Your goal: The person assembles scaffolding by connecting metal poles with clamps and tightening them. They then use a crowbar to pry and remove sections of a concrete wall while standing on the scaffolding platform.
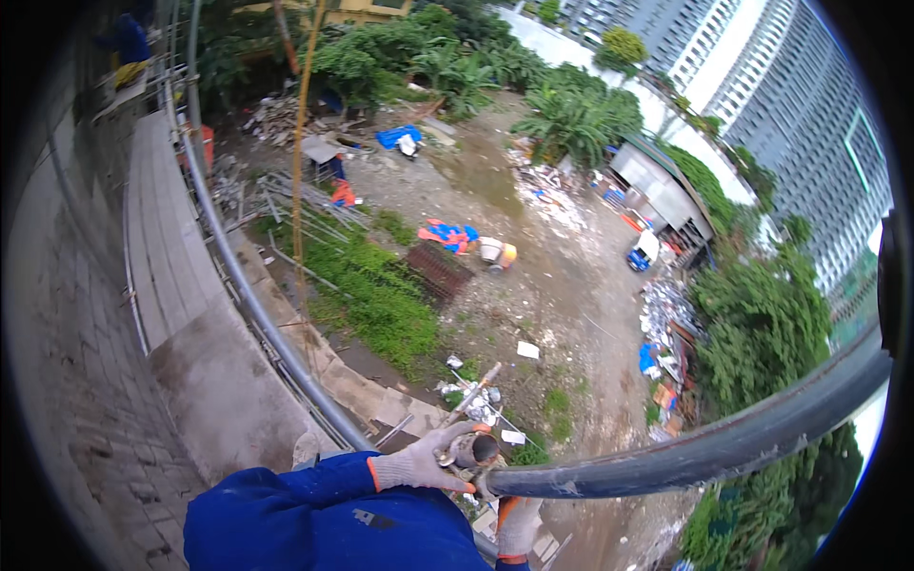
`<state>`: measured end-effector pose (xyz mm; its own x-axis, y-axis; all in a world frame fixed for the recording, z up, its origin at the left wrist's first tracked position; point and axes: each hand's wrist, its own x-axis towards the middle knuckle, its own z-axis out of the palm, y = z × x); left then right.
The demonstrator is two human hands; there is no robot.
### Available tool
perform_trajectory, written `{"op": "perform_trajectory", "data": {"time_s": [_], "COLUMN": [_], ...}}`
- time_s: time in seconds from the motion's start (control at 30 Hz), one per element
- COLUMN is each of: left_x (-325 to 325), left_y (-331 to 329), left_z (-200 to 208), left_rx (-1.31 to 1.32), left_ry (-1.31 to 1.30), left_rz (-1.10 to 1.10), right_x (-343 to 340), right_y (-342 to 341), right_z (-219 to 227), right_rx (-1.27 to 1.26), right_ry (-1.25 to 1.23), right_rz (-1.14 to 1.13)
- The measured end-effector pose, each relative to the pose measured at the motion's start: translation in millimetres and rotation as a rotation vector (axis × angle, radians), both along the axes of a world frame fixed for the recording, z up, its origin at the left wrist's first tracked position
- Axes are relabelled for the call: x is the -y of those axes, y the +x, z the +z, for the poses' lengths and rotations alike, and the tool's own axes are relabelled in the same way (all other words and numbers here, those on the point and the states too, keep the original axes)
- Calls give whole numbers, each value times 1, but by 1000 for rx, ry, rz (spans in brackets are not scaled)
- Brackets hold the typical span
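Note:
My left hand (419, 462), in a grey knit glove with orange on it, is closed around a metal scaffold clamp (465, 454). A round brownish pipe end (486, 447) shows at the clamp. The thick dark scaffold pipe (666, 459) curves in from the right, its near end against the clamp. Below that end is my right hand (519, 526), gloved the same way and pressed up to the pipe's underside; the pipe hides its fingers. Both of my arms wear blue sleeves (276, 514).
A metal guard rail (257, 309) runs along the plank walkway (167, 228) beside a block wall (86, 333) on the left. A rope (300, 143) hangs outside it. Far below lie a cement mixer (497, 252) and rubble. Someone in blue (124, 38) is at the upper left.

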<state>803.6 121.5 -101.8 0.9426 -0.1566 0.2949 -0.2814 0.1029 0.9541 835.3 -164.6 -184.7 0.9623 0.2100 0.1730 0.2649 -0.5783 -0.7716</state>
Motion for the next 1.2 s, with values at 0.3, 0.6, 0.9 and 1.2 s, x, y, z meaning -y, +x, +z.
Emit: {"op": "perform_trajectory", "data": {"time_s": [0.3, 0.6, 0.9, 1.2], "left_x": [-2, -4, -3, -1], "left_y": [4, 3, 8, -1], "left_z": [-5, 5, 1, 3], "left_rx": [-121, -133, -118, -193], "left_ry": [-83, -89, 10, -78], "left_rz": [-51, -50, -33, -65], "right_x": [-21, -35, -34, -41], "right_y": [0, 0, -2, -2], "right_z": [26, 26, 46, 66], "right_rx": [10, -439, -191, 82], "right_ry": [19, 907, 209, -145], "right_rz": [82, 90, 52, 127]}}
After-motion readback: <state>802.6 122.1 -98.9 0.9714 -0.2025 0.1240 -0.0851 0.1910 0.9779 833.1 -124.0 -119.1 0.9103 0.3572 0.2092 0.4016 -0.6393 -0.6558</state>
